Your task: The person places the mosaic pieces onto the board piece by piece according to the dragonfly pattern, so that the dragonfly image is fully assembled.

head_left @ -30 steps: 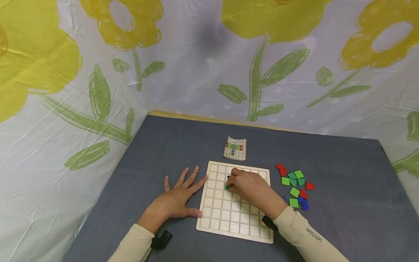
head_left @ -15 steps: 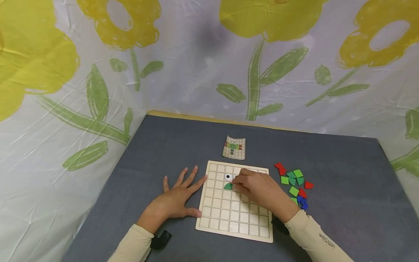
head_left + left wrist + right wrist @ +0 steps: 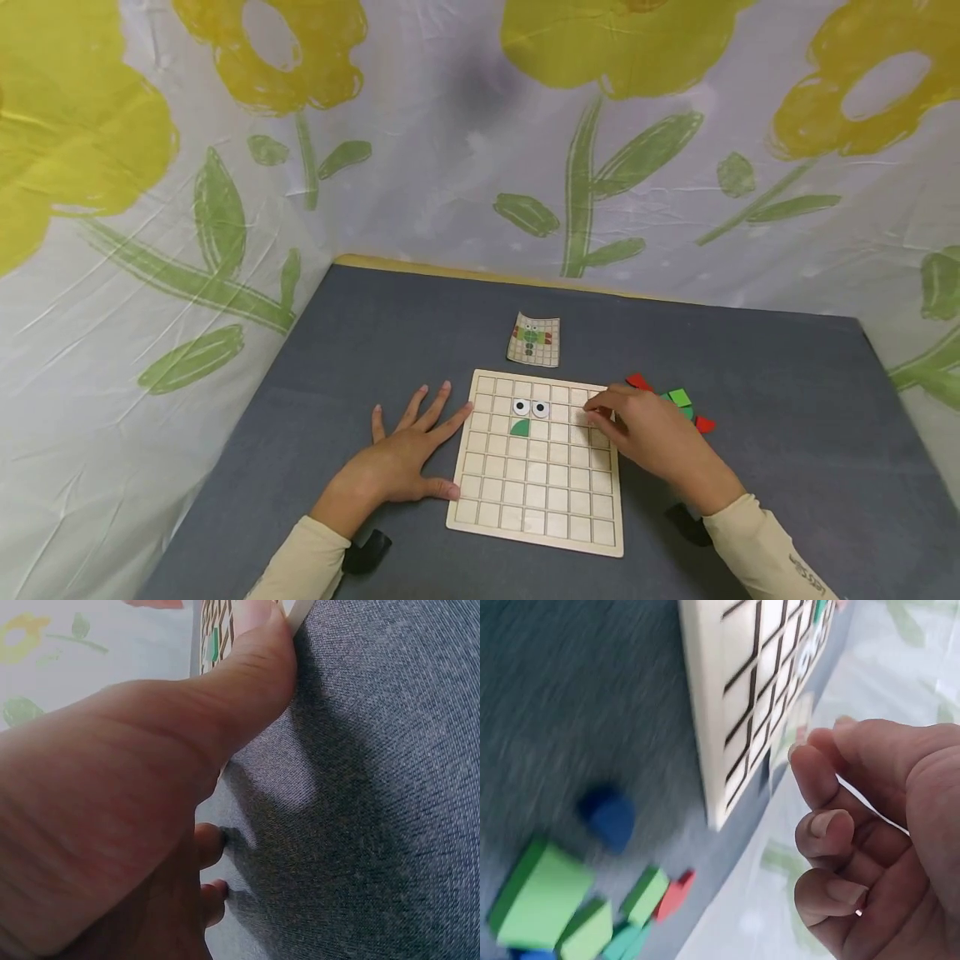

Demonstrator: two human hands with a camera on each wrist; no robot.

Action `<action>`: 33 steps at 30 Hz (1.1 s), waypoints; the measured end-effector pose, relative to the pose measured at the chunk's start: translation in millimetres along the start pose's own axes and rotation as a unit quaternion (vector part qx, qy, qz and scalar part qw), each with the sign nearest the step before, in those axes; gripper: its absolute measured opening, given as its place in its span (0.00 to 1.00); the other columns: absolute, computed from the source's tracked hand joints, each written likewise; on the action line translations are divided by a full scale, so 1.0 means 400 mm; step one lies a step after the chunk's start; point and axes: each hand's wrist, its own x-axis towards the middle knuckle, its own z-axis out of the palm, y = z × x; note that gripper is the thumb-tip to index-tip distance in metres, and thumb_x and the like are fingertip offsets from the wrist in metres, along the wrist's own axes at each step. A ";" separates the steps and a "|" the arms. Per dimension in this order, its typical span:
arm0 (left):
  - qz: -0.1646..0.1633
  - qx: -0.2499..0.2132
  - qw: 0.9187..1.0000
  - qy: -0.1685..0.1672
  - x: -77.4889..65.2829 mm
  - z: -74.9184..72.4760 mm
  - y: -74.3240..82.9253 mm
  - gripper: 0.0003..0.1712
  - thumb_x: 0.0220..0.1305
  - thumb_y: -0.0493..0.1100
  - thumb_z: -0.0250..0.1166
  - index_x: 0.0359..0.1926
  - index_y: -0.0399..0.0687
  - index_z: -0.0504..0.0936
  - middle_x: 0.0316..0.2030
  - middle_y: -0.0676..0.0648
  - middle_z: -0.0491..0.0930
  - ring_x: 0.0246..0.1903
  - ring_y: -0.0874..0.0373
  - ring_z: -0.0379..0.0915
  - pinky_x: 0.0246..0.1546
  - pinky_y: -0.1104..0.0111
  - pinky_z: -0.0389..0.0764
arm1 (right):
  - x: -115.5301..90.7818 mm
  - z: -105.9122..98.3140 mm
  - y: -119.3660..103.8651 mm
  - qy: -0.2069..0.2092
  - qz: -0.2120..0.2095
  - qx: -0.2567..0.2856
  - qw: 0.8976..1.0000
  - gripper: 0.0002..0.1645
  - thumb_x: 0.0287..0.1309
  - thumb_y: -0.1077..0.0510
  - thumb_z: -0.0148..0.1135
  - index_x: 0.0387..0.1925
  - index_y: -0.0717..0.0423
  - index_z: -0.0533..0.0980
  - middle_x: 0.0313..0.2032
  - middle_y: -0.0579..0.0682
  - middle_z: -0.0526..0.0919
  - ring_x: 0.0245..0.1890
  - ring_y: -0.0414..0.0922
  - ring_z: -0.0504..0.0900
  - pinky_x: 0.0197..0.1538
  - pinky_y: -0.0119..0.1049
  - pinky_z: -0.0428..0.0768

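A pale wooden grid board lies on the dark table, with two white eye tiles side by side near its upper middle. Just below the left eye sits a dark green quarter-round tile. My left hand is spread at the board's left edge, thumb and index fingertip touching it. Over the board's right edge hovers my right hand, fingers loosely curled. The right wrist view shows nothing held in the right hand. Part of the loose pieces is hidden behind it in the head view.
A small pattern card lies beyond the board. To the right are loose pieces, among them a light green square, a red piece and, in the right wrist view, a blue piece. A flowered curtain borders the table.
My right hand has let go of the green quarter-round tile and moved right, off the eye tiles. Both eyes and the green tile now show. My left hand stays put.
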 end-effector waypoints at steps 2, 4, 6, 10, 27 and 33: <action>0.000 -0.001 1.000 0.000 0.000 0.001 0.001 0.67 0.53 0.68 0.77 0.86 0.71 0.49 0.86 0.49 0.34 0.84 0.40 0.25 0.66 0.19 0.30 | -0.012 -0.012 0.016 0.008 0.016 -0.006 1.000 0.07 0.67 0.54 0.74 0.45 0.49 0.89 0.37 0.39 0.85 0.28 0.33 0.79 0.27 0.30 0.76; 0.002 -0.003 1.000 0.000 0.000 0.002 0.002 0.67 0.53 0.68 0.77 0.86 0.70 0.49 0.86 0.49 0.34 0.84 0.40 0.25 0.66 0.19 0.30 | -0.023 -0.025 0.031 0.014 0.034 -0.011 0.999 0.07 0.68 0.54 0.73 0.45 0.49 0.88 0.39 0.42 0.87 0.28 0.34 0.80 0.26 0.31 0.75; 0.003 -0.004 1.000 0.000 0.001 0.001 0.003 0.67 0.53 0.68 0.77 0.86 0.70 0.49 0.86 0.49 0.34 0.84 0.40 0.25 0.66 0.19 0.29 | -0.036 -0.041 0.047 0.018 0.058 -0.012 0.998 0.09 0.69 0.53 0.72 0.47 0.50 0.88 0.42 0.45 0.88 0.26 0.35 0.79 0.23 0.32 0.72; 0.004 -0.004 1.000 -0.001 0.002 0.000 0.002 0.67 0.53 0.68 0.77 0.86 0.70 0.49 0.86 0.49 0.34 0.84 0.39 0.25 0.66 0.19 0.29 | -0.059 -0.071 0.078 0.023 0.105 -0.016 0.994 0.11 0.70 0.53 0.71 0.48 0.52 0.88 0.45 0.51 0.88 0.23 0.36 0.77 0.21 0.34 0.70; 0.001 0.002 1.000 -0.007 0.000 0.002 -0.004 0.67 0.54 0.68 0.77 0.86 0.69 0.48 0.86 0.48 0.33 0.84 0.39 0.24 0.66 0.18 0.30 | -0.151 -0.101 0.182 -0.010 0.191 -0.042 0.981 0.14 0.68 0.53 0.72 0.47 0.59 0.87 0.44 0.58 0.87 0.34 0.55 0.86 0.26 0.49 0.81; -0.002 0.001 1.000 -0.006 0.002 0.003 -0.005 0.67 0.54 0.68 0.77 0.86 0.70 0.47 0.86 0.49 0.33 0.84 0.40 0.24 0.67 0.19 0.30 | -0.158 -0.085 0.195 -0.021 0.198 -0.051 0.979 0.17 0.66 0.49 0.74 0.46 0.59 0.88 0.44 0.59 0.85 0.37 0.57 0.87 0.31 0.55 0.84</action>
